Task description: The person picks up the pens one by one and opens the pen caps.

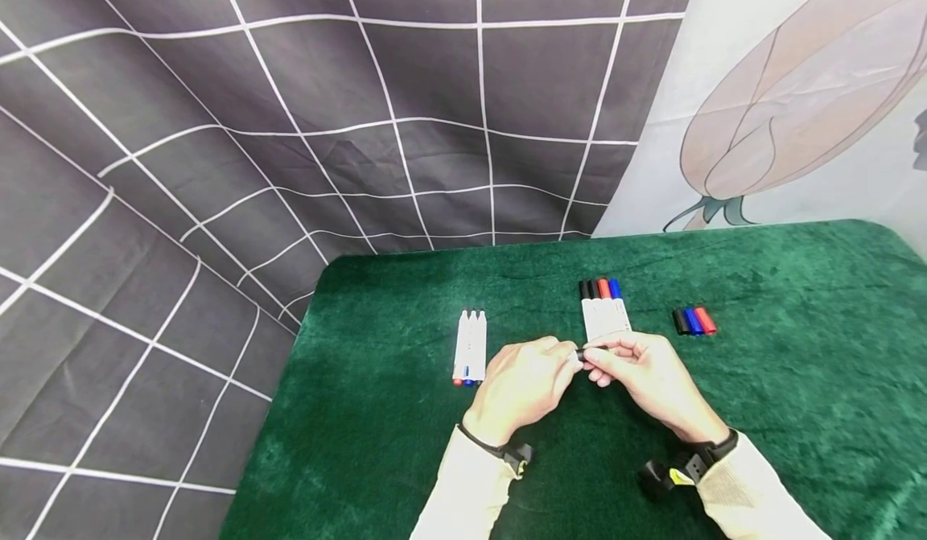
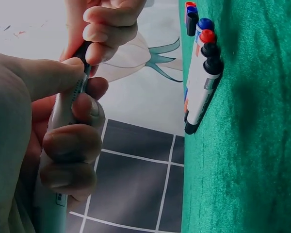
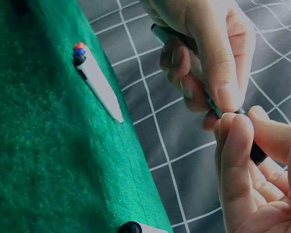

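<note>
My left hand grips a white marker, fingers curled round its barrel and thumb pressed along it. At the marker's end, my right hand pinches a black cap between thumb and fingers. Cap and marker meet between the two hands; fingers hide whether the cap is fully seated. Just beyond the right hand lies a row of several capped markers with black, red and blue caps. Left of the left hand, uncapped markers lie side by side, their white tips pointing away from me.
Black, blue and red loose caps lie together at the right on the green cloth-covered table. Behind the table hangs a dark grid-patterned curtain, with a pale printed cloth beside it.
</note>
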`<state>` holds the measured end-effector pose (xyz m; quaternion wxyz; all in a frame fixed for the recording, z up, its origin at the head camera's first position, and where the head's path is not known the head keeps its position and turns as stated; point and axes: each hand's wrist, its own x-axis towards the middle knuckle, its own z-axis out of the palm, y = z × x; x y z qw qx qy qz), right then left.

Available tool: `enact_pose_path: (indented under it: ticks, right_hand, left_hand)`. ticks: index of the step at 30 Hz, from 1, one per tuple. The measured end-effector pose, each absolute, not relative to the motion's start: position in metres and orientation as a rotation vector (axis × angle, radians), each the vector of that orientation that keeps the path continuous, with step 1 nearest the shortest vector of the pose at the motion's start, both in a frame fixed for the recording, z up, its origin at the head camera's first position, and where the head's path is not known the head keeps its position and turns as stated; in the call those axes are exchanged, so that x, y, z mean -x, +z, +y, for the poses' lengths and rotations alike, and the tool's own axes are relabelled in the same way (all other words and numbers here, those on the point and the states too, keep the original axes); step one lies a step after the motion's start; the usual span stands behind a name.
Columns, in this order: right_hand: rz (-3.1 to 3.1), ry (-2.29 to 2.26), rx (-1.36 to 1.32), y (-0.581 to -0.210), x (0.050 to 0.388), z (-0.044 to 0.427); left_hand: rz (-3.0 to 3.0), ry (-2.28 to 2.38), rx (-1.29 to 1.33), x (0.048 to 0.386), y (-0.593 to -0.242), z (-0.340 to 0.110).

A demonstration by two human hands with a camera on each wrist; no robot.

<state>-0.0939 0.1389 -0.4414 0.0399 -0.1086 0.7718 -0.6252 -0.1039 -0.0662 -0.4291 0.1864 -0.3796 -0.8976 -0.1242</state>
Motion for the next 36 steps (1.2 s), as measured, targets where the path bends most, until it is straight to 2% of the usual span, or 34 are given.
enact_pose_path:
  ticks: [36]
  right_hand:
    - [2.385, -2.041, 0.535, -0.447, 0.090, 0.133]
  left_hand:
    - [-2.602, -0.781, 1.166, 0.108, -0.427, -0.079]
